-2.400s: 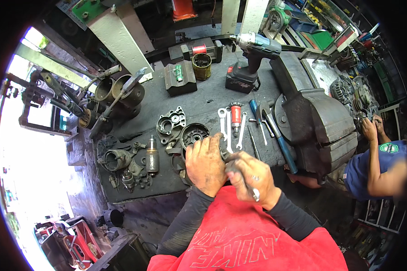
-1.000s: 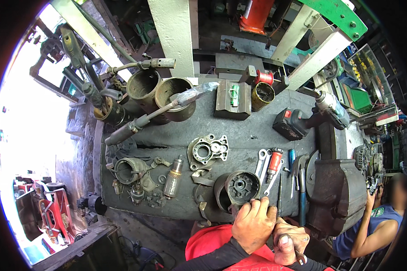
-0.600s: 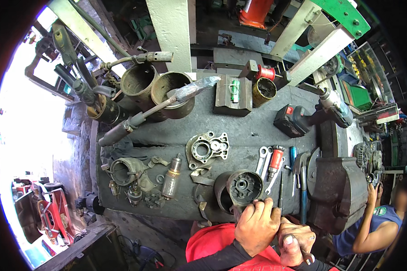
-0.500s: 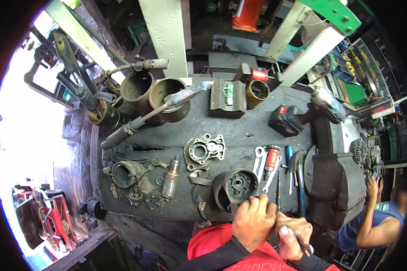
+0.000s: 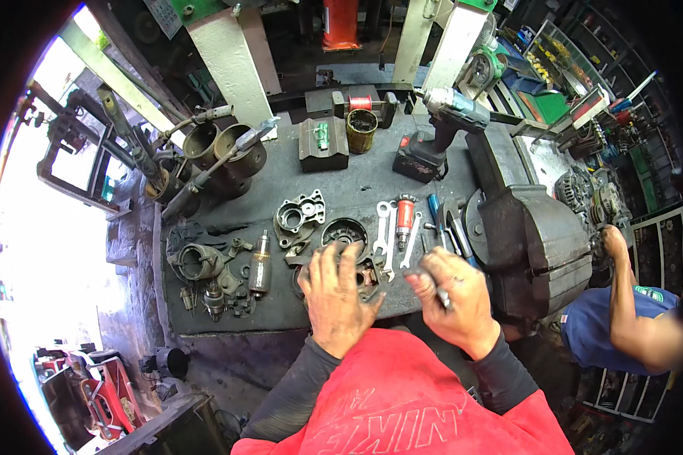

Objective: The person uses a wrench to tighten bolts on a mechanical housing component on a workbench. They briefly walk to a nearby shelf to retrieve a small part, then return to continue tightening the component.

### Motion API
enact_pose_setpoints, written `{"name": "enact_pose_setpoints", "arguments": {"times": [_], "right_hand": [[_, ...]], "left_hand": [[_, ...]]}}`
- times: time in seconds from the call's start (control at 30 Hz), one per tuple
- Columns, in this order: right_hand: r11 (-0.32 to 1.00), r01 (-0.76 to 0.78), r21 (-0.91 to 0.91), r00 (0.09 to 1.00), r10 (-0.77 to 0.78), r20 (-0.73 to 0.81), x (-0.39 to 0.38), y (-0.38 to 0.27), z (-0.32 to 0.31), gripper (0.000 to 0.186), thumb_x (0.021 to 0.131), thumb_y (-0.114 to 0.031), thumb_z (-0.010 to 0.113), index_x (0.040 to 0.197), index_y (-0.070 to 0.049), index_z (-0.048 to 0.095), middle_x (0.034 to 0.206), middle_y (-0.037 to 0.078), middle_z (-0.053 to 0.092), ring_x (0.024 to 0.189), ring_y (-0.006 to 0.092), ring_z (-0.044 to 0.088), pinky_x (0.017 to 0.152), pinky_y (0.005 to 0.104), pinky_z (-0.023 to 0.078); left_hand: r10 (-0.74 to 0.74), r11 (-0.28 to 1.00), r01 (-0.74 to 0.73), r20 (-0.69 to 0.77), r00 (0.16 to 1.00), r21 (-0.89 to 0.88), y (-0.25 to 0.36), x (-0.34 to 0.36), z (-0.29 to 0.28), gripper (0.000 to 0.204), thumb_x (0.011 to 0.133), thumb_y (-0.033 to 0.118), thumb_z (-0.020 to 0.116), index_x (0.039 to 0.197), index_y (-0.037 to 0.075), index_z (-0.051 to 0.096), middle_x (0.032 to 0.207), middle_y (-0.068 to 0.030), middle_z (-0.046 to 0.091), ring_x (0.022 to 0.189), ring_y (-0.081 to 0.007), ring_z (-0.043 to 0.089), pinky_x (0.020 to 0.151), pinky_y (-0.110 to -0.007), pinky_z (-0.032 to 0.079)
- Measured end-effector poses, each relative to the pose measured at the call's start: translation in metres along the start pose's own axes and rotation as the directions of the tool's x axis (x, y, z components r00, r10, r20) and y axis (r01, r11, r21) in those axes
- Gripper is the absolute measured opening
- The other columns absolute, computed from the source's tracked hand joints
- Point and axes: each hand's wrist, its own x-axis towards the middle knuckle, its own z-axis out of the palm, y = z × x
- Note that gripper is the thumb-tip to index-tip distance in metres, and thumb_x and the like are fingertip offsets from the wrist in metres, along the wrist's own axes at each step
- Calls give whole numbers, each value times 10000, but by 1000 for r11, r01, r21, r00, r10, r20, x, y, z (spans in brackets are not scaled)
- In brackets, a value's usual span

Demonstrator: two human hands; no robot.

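My left hand [image 5: 334, 307] has its fingers spread and lies over a dark cylindrical housing [image 5: 344, 236], fingertips at its near part. My right hand [image 5: 463, 299] is closed round a metal tool [image 5: 444, 298] just right of the housing, apart from my left hand. Behind them lie a cast metal end plate [image 5: 300, 214], several silver wrenches [image 5: 391, 231] and a red-handled tool [image 5: 404, 221]. To the left are an armature [image 5: 260, 269] and another casting [image 5: 201, 262] among small parts. Blue-handled tools [image 5: 435, 208] lie to the right.
A cordless impact wrench [image 5: 432, 136] stands at the back, near a can [image 5: 362, 136] and metal block [image 5: 322, 155]. Cylinders with tools [image 5: 235, 159] stand back left, a large vise [image 5: 531, 250] at right. A co-worker in blue [image 5: 607, 322] handles parts beyond it.
My left hand has come away from my right, moved left onto the housing and spread its fingers. My right hand keeps hold of the tool. The camera view has shifted.
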Motion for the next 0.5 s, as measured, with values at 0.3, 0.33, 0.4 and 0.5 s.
{"name": "enact_pose_setpoints", "arguments": {"times": [0.3,0.33,0.4,0.5], "right_hand": [[755,-626,193,779,598,187,-42,58,-21,324,1053,-221,681,835,14,634,729,86,589,604,180,604,560,367,452],[573,-796,192,604,741,293,-50,63,-23,298,1043,-203,697,839,9,645,734,51,615,600,115,604,545,340,447],[359,-753,551,607,701,374,-62,73,-22,185,1021,-160,694,988,21,689,811,40,681,701,123,687,643,300,585],[101,-543,834,653,675,344,-79,78,-17,148,1025,-68,599,1088,54,656,933,115,713,811,214,759,775,372,673]], "left_hand": [[119,954,-104,36,992,-282,-41,10,-8,768,552,124,973,1252,124,656,1309,-161,574,1265,-392,549,1089,-498,471],[134,946,-91,120,984,-311,-49,16,-17,767,555,99,966,1261,124,666,1349,-156,553,1296,-388,551,1108,-480,475],[185,913,-61,277,943,-402,-63,26,-33,766,561,62,953,1272,117,672,1388,-152,527,1316,-380,550,1105,-455,492],[242,884,-40,381,892,-466,-74,36,-44,779,604,44,945,1317,134,644,1449,-155,489,1366,-388,534,1113,-450,502]]}}
